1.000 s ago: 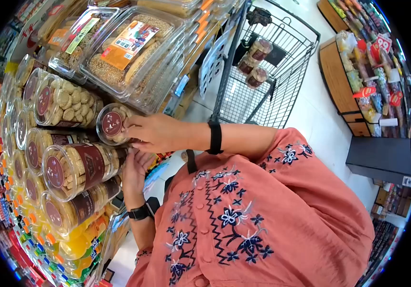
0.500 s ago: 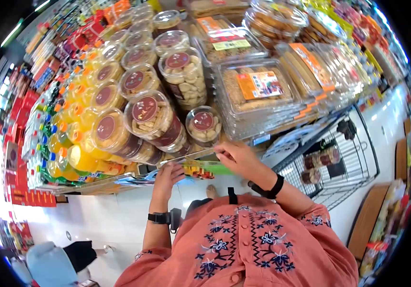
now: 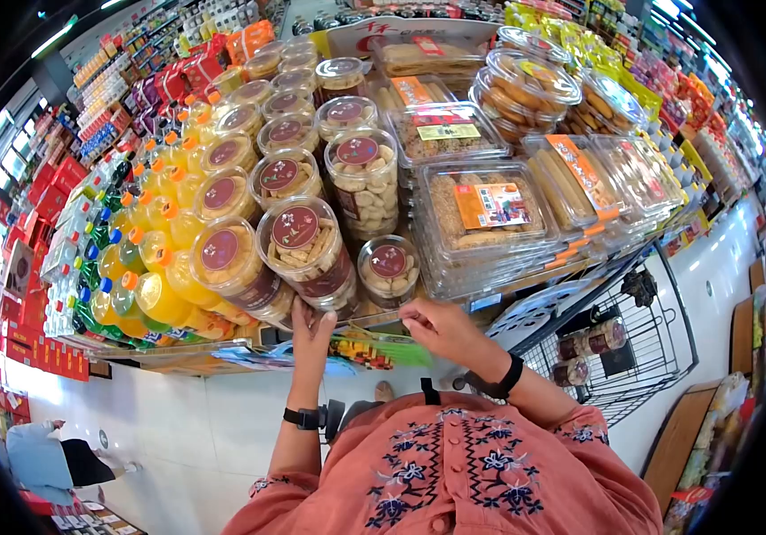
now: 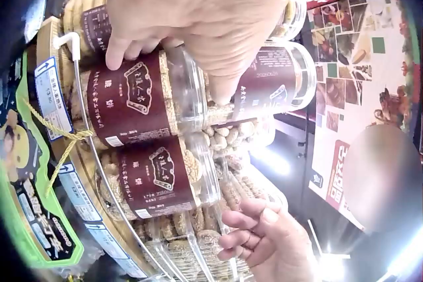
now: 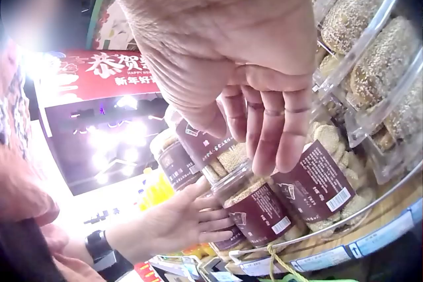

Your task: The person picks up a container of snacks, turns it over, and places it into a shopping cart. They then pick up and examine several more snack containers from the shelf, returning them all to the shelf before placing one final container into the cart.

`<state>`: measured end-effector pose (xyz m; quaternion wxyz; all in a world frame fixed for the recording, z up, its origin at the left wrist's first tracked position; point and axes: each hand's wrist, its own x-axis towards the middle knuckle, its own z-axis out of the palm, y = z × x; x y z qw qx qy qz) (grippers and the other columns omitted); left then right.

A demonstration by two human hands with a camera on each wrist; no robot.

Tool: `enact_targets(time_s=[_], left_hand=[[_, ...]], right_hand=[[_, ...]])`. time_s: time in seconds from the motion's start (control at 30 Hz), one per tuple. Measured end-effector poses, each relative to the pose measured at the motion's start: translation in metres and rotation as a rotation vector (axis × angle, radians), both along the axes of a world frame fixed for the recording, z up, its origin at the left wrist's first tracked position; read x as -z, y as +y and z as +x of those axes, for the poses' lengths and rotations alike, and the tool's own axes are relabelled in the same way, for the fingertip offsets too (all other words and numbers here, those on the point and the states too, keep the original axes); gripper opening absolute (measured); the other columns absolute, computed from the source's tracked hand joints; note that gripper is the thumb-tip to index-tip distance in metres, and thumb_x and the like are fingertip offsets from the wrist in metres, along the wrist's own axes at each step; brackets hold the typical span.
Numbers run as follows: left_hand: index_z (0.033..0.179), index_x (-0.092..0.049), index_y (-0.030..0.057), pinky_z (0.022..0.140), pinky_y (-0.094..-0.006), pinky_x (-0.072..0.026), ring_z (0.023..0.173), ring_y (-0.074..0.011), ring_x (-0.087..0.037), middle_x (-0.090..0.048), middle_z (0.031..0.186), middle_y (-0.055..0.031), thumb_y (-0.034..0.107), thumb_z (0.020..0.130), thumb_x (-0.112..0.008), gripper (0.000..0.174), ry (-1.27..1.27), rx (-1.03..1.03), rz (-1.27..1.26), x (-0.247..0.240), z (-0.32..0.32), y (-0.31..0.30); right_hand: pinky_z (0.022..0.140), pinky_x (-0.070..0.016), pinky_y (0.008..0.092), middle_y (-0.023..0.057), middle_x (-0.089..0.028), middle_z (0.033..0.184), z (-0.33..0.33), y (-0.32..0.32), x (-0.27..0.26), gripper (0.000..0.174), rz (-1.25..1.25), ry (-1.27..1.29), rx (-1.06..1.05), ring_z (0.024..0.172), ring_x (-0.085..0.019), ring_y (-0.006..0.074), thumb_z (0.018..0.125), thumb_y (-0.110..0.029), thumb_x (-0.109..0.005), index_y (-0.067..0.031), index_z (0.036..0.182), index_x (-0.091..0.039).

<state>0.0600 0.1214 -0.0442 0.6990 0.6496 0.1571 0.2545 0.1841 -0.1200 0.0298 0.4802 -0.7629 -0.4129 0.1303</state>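
Note:
At the front of a display shelf, my left hand [image 3: 310,328] rests against the lower jars of a stack, under a clear jar of biscuit sticks [image 3: 301,234] with a maroon lid label. The left wrist view has its fingers and thumb spread over maroon-labelled jars [image 4: 139,100]; in the right wrist view its fingers [image 5: 215,219] look nearly straight. Just right of the stack stands a lower jar of round biscuits [image 3: 389,270]. Close in front of that jar, my right hand [image 3: 441,328] hovers with fingers loosely bent, nothing in it.
Several more jars stand behind. Orange drink bottles [image 3: 169,227] line the left, and clear boxes of sesame pastries [image 3: 490,207] are piled on the right. A shopping cart [image 3: 659,352] holding several jars stands at right. A person [image 3: 40,455] walks at lower left.
My right hand has let go of the small jar of round biscuits and drawn back slightly; that jar stays standing. My left hand has moved up against the stacked jars. The head view has turned.

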Motion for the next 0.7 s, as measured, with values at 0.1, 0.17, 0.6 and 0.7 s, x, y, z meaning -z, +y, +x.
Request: enact_targets(time_s=[0.1,0.17,0.6,0.7], left_hand=[[0.158,-0.021,-0.0044,0.113,-0.0381,-0.0406,0.135,-0.025,-0.049,-0.045,0.15,-0.0191,0.012,0.096,-0.07,0.081,-0.011,0.02,-0.008,0.006,0.005,0.007],[0.158,-0.02,-0.0046,0.112,-0.0377,-0.0418,0.133,-0.0251,-0.051,-0.046,0.148,-0.0199,0.011,0.095,-0.07,0.082,-0.014,0.014,-0.013,0.008,0.008,0.005],[0.148,-0.035,-0.0114,0.104,-0.0405,-0.0486,0.125,-0.0282,-0.057,-0.056,0.136,-0.0236,0.027,0.098,-0.071,0.072,0.251,-0.014,0.221,0.047,-0.016,0.014],[0.143,-0.04,-0.0091,0.105,-0.0366,-0.0467,0.121,-0.0257,-0.06,-0.059,0.133,-0.0219,0.024,0.099,-0.069,0.062,0.355,0.071,0.298,0.057,-0.022,0.028]], right_hand=[[0.068,-0.057,0.0377,0.016,-0.072,0.09,0.001,0.003,0.0,0.019,0.023,-0.031,0.012,0.08,-0.074,0.0294,0.095,-0.014,-0.068,-0.0028,0.11,-0.063],[0.069,-0.0573,0.0352,0.0152,-0.072,0.094,0.0,0.006,-0.002,0.02,-0.008,-0.02,0.017,0.08,-0.074,0.0263,0.095,-0.013,-0.069,-0.0025,0.112,-0.065],[0.08,-0.0564,0.0434,0.0199,-0.069,0.105,0.002,0.032,0.027,0.033,-0.129,-0.208,0.046,0.092,-0.07,0.0368,0.093,-0.02,-0.07,-0.0015,0.12,-0.064],[0.083,-0.0544,0.0493,0.0208,-0.07,0.107,0.003,0.037,0.033,0.035,-0.154,-0.25,0.07,0.093,-0.068,0.041,0.094,-0.026,-0.066,-0.002,0.12,-0.065]])
